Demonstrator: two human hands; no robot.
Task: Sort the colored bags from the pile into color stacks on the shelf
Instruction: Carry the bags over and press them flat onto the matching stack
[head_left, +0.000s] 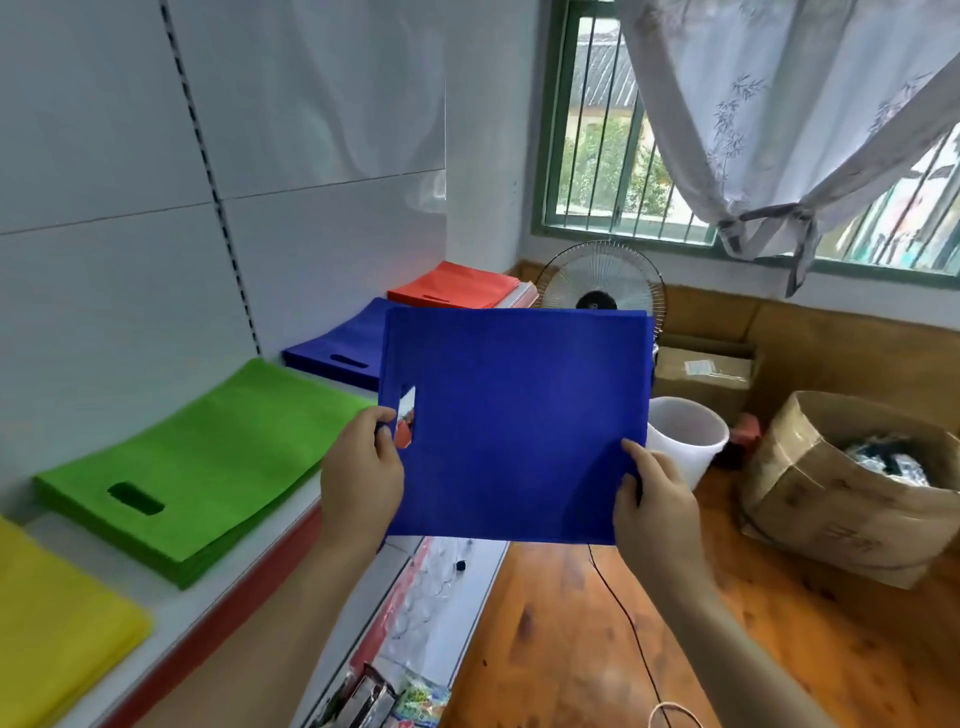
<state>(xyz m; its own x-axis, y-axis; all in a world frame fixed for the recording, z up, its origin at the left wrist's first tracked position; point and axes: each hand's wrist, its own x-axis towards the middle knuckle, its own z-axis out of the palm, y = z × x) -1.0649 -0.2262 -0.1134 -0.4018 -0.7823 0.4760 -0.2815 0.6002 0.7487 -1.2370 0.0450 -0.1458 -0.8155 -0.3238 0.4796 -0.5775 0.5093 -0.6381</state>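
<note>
Now, both hands, left (362, 470) and right (655, 499), pinch a blue bag (519, 415) that next belongs on the blue stack (337, 348).

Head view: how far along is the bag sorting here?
Done: yellow stack, green stack, blue stack and red stack lie on the shelf. In hand: a blue bag held by left hand and right hand, not yet placed. The pile is out of view.
</note>
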